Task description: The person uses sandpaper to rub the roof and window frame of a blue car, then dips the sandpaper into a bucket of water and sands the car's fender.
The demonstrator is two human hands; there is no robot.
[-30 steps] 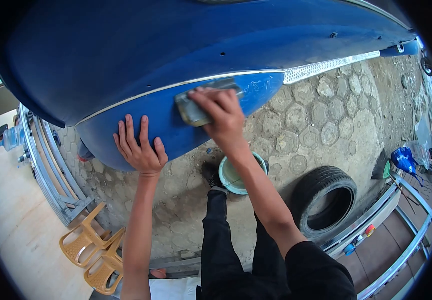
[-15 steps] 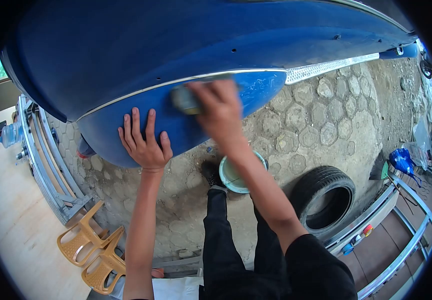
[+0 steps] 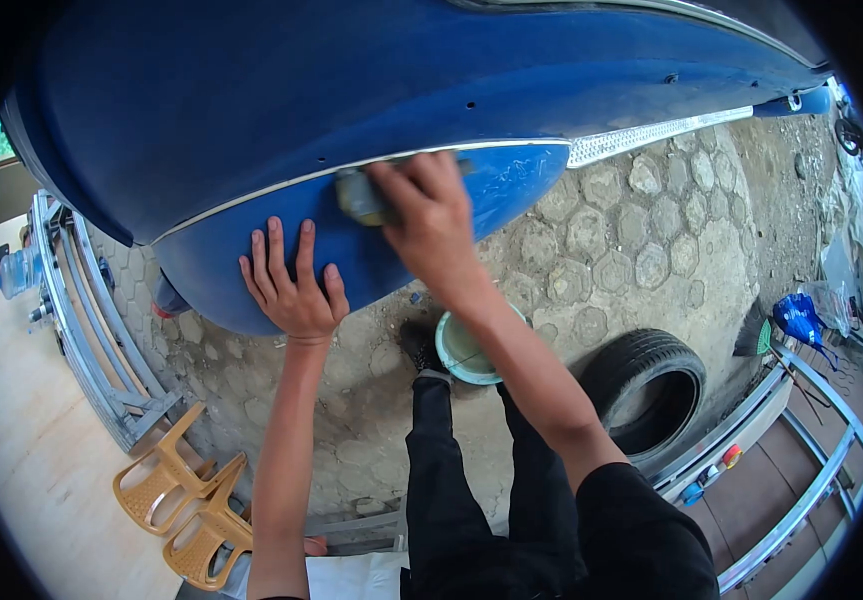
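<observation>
Lying beneath right grip (image 3: pixel 428 222): block (image 3: pixel 357 197)

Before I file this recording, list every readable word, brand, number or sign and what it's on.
None can be read.
Blue packet: pale markings, too small to read.
Tyre: no lettering can be made out.
Blue panel: pale marks, none legible as text.

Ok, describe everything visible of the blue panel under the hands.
The blue panel, above paving, is curved, seemingly painted metal, tapering to the right. A pale strip borders its upper edge; pale scratch-like lines mark its right end. The left hand lies spread on it; the right hand holds a blurred block against it.
</observation>
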